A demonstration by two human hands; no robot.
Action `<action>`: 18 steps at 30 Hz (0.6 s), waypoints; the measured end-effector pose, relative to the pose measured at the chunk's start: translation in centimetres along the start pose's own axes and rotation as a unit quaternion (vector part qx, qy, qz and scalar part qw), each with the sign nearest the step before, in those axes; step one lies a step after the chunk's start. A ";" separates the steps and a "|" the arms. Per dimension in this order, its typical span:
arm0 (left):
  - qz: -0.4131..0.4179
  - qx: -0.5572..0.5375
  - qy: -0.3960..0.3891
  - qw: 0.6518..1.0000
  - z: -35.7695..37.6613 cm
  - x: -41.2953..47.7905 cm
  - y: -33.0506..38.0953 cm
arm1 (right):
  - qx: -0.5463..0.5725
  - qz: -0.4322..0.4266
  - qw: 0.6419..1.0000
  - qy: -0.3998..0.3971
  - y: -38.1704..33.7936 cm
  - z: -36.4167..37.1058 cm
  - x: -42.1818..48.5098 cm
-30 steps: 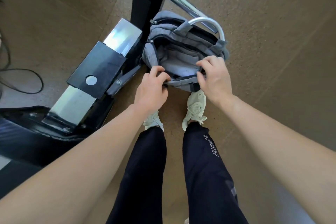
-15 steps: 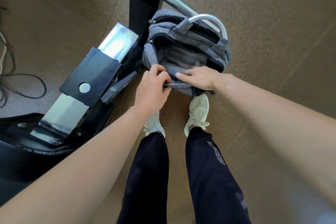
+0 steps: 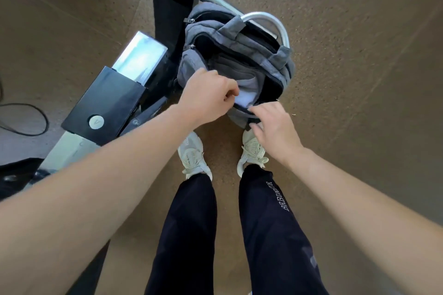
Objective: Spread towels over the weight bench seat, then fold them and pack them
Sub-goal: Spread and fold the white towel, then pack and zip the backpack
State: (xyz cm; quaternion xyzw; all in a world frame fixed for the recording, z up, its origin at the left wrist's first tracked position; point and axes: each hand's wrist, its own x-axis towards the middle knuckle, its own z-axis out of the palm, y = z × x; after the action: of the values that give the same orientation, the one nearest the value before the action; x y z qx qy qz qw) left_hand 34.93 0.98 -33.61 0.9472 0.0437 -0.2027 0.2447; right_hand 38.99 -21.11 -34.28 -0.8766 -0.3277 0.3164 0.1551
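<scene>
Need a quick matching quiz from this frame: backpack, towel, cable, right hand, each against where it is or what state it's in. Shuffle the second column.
Things
1. backpack
2. towel
3. cable
4. right hand

Places or states
A. on the floor at the far left edge
B. inside the backpack, light-coloured
C. fingers loose, above a shoe
D. grey, top open, on the floor beside the black post

Pairs: 1-D, 2-B, 3-A, 4-C
</scene>
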 end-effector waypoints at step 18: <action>0.133 0.257 -0.221 0.931 4.7 7.6 0.9 | 0.183 0.170 0.967 0.054 0.3 1.4 -0.7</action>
State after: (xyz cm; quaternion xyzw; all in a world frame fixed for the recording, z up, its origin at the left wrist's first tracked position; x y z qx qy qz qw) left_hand 40.34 -2.19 -40.09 0.9061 -0.1913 -0.3769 0.0206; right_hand 37.85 -21.71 -35.16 -0.8920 -0.1014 0.3451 0.2739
